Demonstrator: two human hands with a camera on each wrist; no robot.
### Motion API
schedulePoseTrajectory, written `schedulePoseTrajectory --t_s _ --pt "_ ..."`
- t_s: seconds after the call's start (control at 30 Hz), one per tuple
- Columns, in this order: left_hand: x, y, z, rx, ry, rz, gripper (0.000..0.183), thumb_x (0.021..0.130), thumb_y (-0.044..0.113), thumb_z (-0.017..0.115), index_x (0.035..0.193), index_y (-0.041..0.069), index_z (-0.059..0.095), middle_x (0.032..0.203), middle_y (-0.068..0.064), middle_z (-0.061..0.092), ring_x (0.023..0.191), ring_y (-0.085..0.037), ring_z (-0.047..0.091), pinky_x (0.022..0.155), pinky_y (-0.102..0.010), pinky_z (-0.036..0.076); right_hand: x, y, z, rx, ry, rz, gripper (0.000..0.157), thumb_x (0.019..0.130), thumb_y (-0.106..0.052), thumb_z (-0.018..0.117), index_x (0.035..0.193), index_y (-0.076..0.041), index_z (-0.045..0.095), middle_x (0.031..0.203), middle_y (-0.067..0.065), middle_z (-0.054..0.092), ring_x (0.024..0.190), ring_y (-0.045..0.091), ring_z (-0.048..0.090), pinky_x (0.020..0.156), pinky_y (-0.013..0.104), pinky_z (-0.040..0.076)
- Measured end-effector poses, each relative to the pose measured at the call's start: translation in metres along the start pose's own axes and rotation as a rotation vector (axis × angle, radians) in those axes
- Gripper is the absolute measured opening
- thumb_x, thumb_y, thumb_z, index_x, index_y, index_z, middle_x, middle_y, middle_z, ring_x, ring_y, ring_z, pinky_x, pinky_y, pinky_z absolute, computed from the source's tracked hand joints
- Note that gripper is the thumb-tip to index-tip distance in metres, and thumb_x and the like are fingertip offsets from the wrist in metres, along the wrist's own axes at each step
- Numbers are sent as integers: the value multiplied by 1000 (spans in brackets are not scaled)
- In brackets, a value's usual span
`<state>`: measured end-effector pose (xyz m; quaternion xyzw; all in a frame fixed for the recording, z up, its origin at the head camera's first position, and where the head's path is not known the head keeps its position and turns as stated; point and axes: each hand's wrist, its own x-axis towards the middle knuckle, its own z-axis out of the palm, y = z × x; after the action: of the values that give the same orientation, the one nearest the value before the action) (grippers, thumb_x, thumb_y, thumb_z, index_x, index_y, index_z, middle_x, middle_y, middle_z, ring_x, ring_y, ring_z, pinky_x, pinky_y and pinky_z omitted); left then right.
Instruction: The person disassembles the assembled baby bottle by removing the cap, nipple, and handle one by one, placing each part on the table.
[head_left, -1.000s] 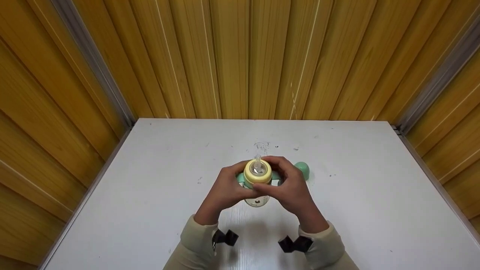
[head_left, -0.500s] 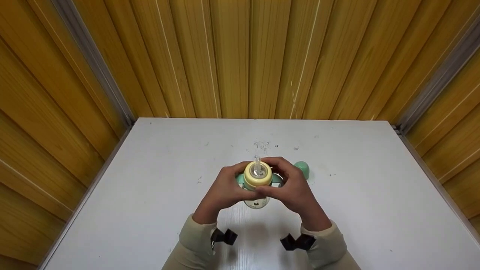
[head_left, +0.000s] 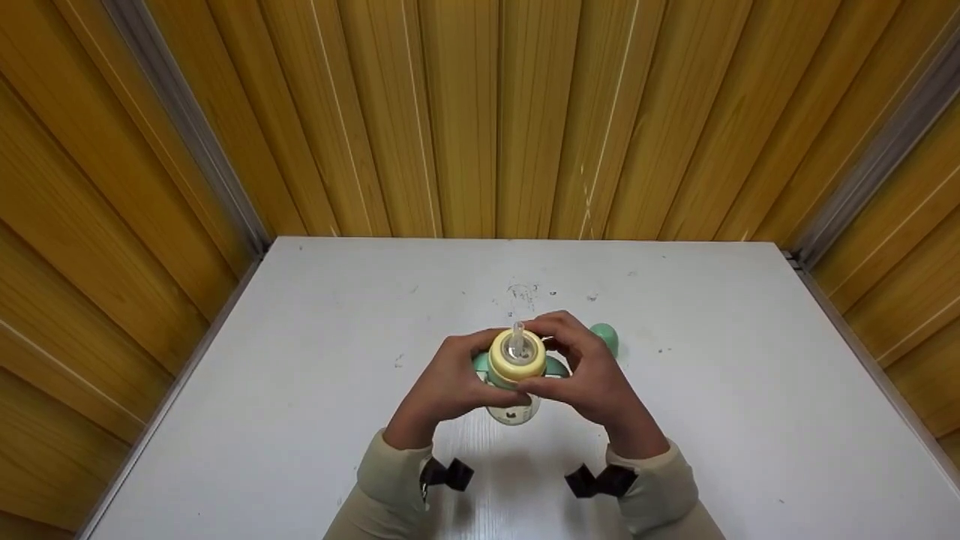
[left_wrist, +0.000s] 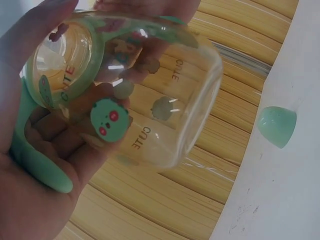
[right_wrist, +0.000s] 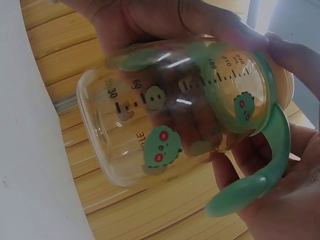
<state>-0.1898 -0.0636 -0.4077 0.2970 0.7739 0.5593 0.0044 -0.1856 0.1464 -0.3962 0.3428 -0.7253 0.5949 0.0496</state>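
Both hands hold a clear baby bottle (head_left: pixel 513 416) above the white table, in front of the body. Its top carries a yellow collar (head_left: pixel 517 371) with a clear spout (head_left: pixel 518 339) standing up from it. My left hand (head_left: pixel 459 381) grips the bottle's upper part from the left, a green handle (left_wrist: pixel 46 170) lying over the palm. From the right, my right hand (head_left: pixel 592 375) curls round the collar, thumb in front and fingers behind. Beside it shows the other green handle (right_wrist: pixel 242 192). Printed green faces and a measuring scale mark the bottle's wall, and no liquid shows inside.
A green dome-shaped cap (head_left: pixel 605 340) stands on the white table (head_left: pixel 300 390), just beyond the right hand. Wood-patterned panels (head_left: pixel 465 120) wall in the table's back and sides. Black camera mounts (head_left: pixel 600 481) sit at both cuffs.
The bottle has come slightly closer to the body, and its collar and base sit lower in the head view. My right thumb has slid a little to the right along the collar.
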Motion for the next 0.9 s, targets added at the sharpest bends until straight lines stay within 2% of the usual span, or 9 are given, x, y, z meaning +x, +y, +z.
schedulePoseTrajectory --t_s 0.4,0.67,0.77,0.9 --pt "-1 -1 0 -1 -23 10 67 66 31 89 127 22 62 116 6 68 101 -13 63 87 -32 54 -1 2 -3 -6 -51 -33 58 75 -3 79 129 -12 60 116 9 54 107 17 55 93 31 47" --pt "0 -2 0 -11 -20 8 66 67 30 89 127 23 63 117 6 68 102 -13 64 87 -32 54 0 2 -3 -58 -27 -31 65 74 -8 80 134 -13 55 117 5 56 106 17 52 93 30 43" --pt "0 -2 0 -11 -17 4 65 67 29 89 126 23 63 117 6 68 102 -13 63 87 -32 54 -1 1 -2 -84 6 6 68 73 -11 83 133 -16 53 115 2 56 107 17 51 96 34 43" --pt "0 -1 0 -12 -6 -10 66 67 29 89 126 24 63 117 6 68 101 -14 63 87 -32 54 -1 -1 0 -126 49 53 65 71 -15 85 127 -12 52 114 -3 58 108 16 53 98 45 40"
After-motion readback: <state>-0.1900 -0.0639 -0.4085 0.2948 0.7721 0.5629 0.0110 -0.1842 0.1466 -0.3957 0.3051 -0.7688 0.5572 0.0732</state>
